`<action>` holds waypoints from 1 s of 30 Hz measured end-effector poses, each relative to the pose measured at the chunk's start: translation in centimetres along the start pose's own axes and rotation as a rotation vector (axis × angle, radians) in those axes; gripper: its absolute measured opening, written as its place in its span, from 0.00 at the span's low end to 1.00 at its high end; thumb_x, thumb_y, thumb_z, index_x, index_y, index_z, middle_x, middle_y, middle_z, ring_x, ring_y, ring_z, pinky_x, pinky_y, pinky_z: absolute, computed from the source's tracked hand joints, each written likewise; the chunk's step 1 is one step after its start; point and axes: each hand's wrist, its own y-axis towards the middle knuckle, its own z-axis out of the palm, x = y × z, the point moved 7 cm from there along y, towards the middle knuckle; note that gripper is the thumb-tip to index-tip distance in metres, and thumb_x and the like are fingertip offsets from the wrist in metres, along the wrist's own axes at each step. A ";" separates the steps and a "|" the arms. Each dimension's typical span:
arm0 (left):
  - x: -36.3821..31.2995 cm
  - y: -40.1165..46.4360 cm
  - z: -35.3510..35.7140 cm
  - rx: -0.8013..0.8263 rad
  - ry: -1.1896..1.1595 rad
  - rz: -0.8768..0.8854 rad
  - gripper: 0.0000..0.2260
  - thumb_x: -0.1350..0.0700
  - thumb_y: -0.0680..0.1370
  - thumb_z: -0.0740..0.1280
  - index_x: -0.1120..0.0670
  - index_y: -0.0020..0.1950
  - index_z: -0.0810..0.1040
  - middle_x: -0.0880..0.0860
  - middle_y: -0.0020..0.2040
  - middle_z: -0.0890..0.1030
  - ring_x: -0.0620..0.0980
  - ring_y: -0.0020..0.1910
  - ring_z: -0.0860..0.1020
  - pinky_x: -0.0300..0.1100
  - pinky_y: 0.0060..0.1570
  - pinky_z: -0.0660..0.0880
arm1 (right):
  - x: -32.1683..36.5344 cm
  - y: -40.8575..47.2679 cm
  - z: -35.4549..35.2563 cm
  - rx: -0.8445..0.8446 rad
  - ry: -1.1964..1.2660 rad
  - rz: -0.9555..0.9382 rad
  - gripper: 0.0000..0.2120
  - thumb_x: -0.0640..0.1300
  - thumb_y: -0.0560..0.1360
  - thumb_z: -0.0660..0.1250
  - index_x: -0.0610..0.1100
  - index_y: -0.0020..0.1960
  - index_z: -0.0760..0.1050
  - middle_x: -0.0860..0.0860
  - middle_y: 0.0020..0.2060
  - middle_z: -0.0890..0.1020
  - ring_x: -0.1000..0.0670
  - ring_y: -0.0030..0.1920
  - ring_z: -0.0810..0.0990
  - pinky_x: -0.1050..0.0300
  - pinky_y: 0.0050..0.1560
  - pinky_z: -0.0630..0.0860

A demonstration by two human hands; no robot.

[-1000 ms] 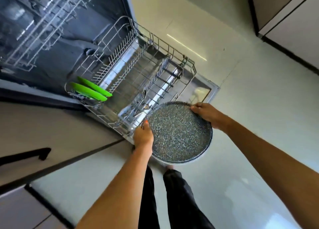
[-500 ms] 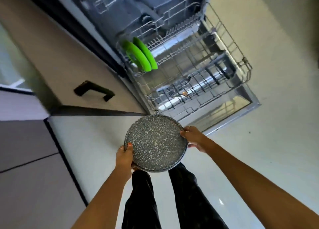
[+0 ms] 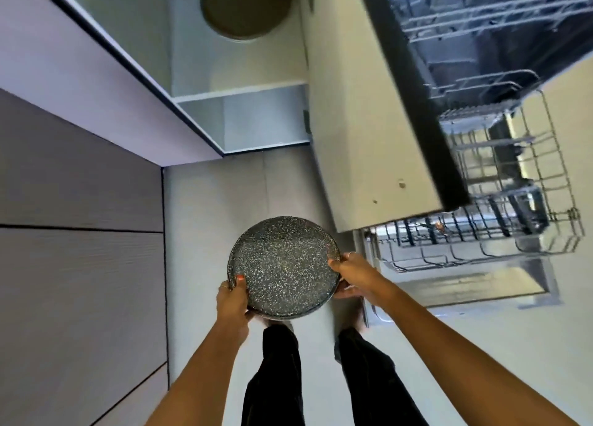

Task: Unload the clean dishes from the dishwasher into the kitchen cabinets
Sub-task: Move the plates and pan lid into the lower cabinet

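Observation:
I hold a round, dark grey speckled plate flat in front of me, above the floor. My left hand grips its near left rim and my right hand grips its right rim. The open dishwasher is at the upper right, with its pulled-out lower wire rack to the right of the plate. An open lower cabinet lies ahead, with a round dark plate lying on its shelf.
An open cabinet door stands between the cabinet and the dishwasher. Grey cabinet fronts run along the left. The lowered dishwasher door juts over the pale floor. My legs in black trousers are below the plate.
The view has swung left from the dishwasher toward the open cabinet. Both hands still hold the speckled plate, carried away from the rack. The green plates in the rack are out of sight.

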 end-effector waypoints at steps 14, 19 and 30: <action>-17.2 5.1 0.7 0.177 0.011 0.272 0.08 0.57 0.82 0.59 0.51 0.61 0.69 0.53 0.55 0.75 0.52 0.51 0.74 0.46 0.44 0.75 | 9.8 3.1 12.1 -0.096 0.632 -0.134 0.10 0.35 0.81 0.55 0.36 0.61 0.67 0.42 0.46 0.79 0.42 0.39 0.79 0.56 0.28 0.81; -24.5 4.9 3.0 0.320 0.076 0.396 0.14 0.55 0.80 0.62 0.53 0.66 0.68 0.51 0.57 0.75 0.52 0.52 0.75 0.44 0.42 0.74 | 15.5 4.1 11.6 -0.141 0.684 -0.293 0.10 0.36 0.82 0.54 0.37 0.62 0.67 0.38 0.49 0.78 0.43 0.37 0.79 0.61 0.25 0.76; -35.4 5.7 9.6 0.416 0.187 0.636 0.19 0.44 0.80 0.58 0.53 0.67 0.65 0.52 0.66 0.73 0.51 0.53 0.77 0.44 0.51 0.72 | 34.1 8.8 7.1 -0.176 0.576 -0.565 0.07 0.37 0.82 0.55 0.37 0.57 0.68 0.41 0.38 0.77 0.48 0.30 0.77 0.64 0.24 0.73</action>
